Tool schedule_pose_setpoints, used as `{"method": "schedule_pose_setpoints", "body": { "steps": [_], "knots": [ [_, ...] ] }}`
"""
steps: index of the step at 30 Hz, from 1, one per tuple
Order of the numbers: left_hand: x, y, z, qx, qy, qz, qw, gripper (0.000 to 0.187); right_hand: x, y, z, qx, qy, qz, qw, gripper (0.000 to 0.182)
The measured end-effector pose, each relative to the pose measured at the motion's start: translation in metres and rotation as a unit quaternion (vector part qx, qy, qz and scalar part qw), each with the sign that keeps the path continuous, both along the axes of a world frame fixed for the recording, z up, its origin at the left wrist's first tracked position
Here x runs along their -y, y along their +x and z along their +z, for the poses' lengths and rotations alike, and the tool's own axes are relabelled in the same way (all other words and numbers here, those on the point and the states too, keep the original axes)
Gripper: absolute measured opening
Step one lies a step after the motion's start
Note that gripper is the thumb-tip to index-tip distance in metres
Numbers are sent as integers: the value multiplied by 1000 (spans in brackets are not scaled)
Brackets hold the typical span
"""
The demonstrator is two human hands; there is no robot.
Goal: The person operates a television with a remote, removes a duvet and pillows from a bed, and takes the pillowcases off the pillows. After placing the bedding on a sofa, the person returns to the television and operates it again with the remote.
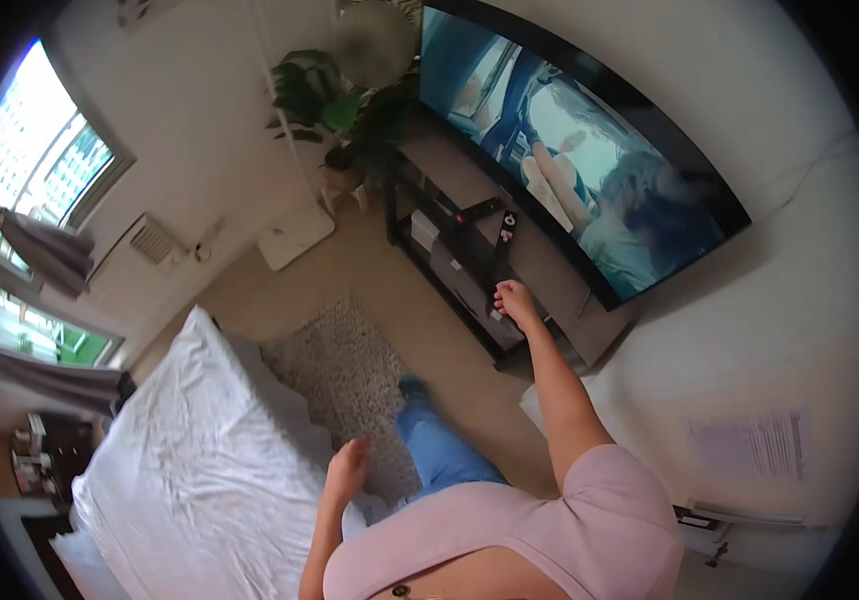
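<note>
Reaching forward, my right hand (517, 302) is at the front edge of the TV stand (470, 190), fingers curled narrow beside a dark remote (501, 262) that lies across that edge; I cannot tell whether they touch it. A second remote (482, 210) rests further back on the top, below the television (590, 140). My left hand (348, 468) hangs loosely curled, holding nothing, over the edge of the white bed (190, 450), near the rug (345, 370).
</note>
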State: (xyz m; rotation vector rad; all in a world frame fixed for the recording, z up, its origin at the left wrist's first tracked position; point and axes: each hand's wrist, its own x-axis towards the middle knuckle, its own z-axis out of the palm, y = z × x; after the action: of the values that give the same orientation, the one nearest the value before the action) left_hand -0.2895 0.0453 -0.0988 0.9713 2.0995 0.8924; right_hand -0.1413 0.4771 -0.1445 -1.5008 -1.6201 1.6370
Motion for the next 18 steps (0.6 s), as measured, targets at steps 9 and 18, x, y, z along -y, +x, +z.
{"method": "schedule_pose_setpoints", "body": {
  "steps": [9, 18],
  "knots": [
    [-57, -114, -36, 2, -111, 37, 993, 24, -157, -79, -65, 372, 156, -90, 911, 58],
    [-47, -146, -55, 4, -227, -12, 974, 30, -162, -77, -108, 353, 109, -114, 922, 65]
  ]
}}
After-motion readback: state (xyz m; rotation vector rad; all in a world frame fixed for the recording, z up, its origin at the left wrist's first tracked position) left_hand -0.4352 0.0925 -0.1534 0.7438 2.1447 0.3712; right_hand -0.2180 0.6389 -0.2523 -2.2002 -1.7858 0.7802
